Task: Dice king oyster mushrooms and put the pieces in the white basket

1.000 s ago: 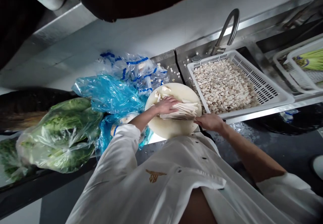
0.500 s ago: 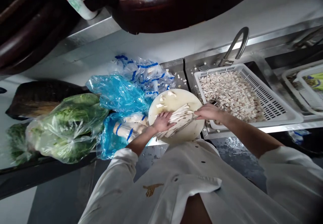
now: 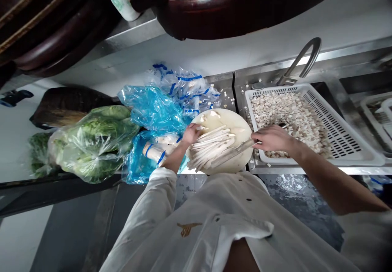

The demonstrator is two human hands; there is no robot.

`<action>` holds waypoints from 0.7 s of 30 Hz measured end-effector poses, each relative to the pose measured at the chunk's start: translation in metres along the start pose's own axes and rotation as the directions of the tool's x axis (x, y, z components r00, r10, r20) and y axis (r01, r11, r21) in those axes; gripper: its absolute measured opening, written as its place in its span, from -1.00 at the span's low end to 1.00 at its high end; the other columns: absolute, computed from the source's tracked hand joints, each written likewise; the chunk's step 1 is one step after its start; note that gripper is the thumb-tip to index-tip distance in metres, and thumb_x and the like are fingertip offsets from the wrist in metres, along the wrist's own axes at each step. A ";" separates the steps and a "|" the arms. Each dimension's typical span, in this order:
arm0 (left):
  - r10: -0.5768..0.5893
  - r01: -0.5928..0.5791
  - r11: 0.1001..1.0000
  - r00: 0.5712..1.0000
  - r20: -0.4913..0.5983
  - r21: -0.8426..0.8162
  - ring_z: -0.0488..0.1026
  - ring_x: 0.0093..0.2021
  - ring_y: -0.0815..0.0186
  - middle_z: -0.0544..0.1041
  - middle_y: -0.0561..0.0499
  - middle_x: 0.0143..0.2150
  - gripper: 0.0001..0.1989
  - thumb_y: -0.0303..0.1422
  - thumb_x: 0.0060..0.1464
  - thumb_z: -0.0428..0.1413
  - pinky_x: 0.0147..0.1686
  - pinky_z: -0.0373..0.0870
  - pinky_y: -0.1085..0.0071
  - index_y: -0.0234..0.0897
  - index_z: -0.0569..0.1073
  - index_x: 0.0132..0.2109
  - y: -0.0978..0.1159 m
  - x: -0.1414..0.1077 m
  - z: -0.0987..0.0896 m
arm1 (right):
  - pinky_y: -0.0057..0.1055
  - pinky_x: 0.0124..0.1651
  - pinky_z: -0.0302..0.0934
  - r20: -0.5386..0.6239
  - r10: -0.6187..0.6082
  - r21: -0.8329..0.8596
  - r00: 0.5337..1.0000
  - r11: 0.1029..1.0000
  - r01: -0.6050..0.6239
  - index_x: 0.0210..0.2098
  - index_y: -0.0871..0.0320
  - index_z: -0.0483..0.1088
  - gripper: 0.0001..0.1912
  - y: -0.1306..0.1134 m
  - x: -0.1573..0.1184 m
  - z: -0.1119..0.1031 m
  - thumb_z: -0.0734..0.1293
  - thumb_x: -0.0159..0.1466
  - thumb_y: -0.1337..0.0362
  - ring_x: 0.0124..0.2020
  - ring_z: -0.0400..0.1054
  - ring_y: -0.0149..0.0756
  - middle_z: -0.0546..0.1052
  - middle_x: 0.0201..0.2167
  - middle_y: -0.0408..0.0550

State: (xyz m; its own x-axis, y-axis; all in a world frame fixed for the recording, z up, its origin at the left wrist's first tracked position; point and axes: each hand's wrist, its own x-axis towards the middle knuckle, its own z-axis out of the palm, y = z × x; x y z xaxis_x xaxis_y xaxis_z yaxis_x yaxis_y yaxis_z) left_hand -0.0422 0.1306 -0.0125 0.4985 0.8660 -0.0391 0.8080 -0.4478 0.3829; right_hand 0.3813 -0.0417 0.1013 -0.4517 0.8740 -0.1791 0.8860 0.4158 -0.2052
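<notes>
Long white strips of mushroom [image 3: 211, 143] lie fanned out on a round cutting board [image 3: 240, 123]. My right hand [image 3: 271, 138] is closed round the handle of a knife [image 3: 231, 154], whose blade lies slanted over the board along the right side of the strips. At the board's upper left edge, my left hand [image 3: 190, 134] has its fingers drawn together in a pinch. A small pale piece, seemingly mushroom, shows at those fingertips. A few small white scraps [image 3: 214, 113] sit near the board's far rim.
To the right, a white perforated basket [image 3: 346, 135] holds diced mushroom [image 3: 294, 117] beside a curved faucet [image 3: 306, 57]. Blue plastic bags [image 3: 153, 106] and packaged mushrooms [image 3: 154, 152] lie left of the board. Farther left are bagged greens [image 3: 94, 141]. Dark round trays [image 3: 245, 12] overhang the counter.
My left hand has lifted off the strips and moved up to the board's far left edge. My right hand has shifted right with the knife, and the strips lie more spread out.
</notes>
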 end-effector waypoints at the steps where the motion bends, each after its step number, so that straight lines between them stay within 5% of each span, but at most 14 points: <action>1: 0.012 -0.012 1.000 1.000 0.013 -0.028 0.51 0.22 0.09 0.57 -0.15 0.15 -0.70 -0.40 0.27 0.20 0.36 0.38 0.12 -0.24 0.58 0.13 -0.001 0.001 0.003 | -0.37 -0.25 0.08 -0.015 0.090 -0.009 0.996 0.996 -0.091 -0.16 -0.02 0.61 -0.62 0.000 -0.008 0.000 0.32 0.41 -0.15 -0.25 0.54 -0.13 0.72 -0.23 -0.04; 5: 0.101 -0.099 0.980 0.995 0.006 -0.170 0.54 0.14 0.18 0.58 -0.10 0.13 -0.71 -0.46 0.24 0.20 0.28 0.47 0.23 -0.23 0.59 0.08 0.004 -0.006 0.010 | -0.33 -0.25 0.14 -0.089 0.434 -0.060 0.897 0.896 -0.440 -0.03 -0.05 0.62 -0.43 -0.007 -0.021 0.002 0.19 0.45 -0.29 -0.26 0.57 -0.03 0.72 -0.31 0.01; 8: 0.031 -0.049 0.976 0.996 -0.084 -0.211 0.58 0.01 0.23 0.57 -0.10 0.06 -0.71 -0.49 0.21 0.21 0.16 0.55 0.26 -0.23 0.57 0.08 0.012 -0.017 0.011 | -0.29 -0.21 0.21 -0.063 0.517 -0.079 0.854 0.850 -0.521 0.04 -0.02 0.61 -0.33 -0.020 -0.001 -0.002 0.08 0.48 -0.31 -0.24 0.59 0.03 0.72 -0.28 0.08; 13: 0.030 -0.059 0.984 0.985 -0.169 -0.169 0.55 0.05 0.17 0.59 -0.11 -0.02 -0.87 -0.42 0.33 0.15 0.19 0.53 0.19 -0.21 0.59 -0.05 0.029 -0.042 0.013 | -0.20 -0.08 0.30 0.079 0.440 -0.096 0.895 0.897 -0.433 0.07 0.02 0.61 -0.29 -0.043 0.066 -0.016 0.03 0.50 -0.29 -0.10 0.60 0.07 0.71 -0.12 0.17; 21: 0.137 -0.163 0.973 0.978 -0.156 -0.166 0.50 0.20 0.12 0.58 -0.17 0.14 -0.74 -0.28 0.44 0.05 0.31 0.44 0.10 -0.23 0.54 0.13 0.038 -0.055 0.018 | -0.14 0.04 0.33 0.255 0.260 -0.061 0.931 0.965 -0.253 0.02 0.02 0.65 -0.43 -0.054 0.143 -0.019 0.11 0.52 -0.13 0.03 0.57 0.07 0.67 0.05 0.19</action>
State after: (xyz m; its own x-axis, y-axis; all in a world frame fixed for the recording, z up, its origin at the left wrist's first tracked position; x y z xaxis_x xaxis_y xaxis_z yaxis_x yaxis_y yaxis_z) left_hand -0.0327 0.0621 -0.0124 0.5496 0.8204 0.1578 0.6525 -0.5395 0.5322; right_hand 0.2711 0.0653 0.1047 -0.2167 0.8580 -0.4657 0.9762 0.1954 -0.0941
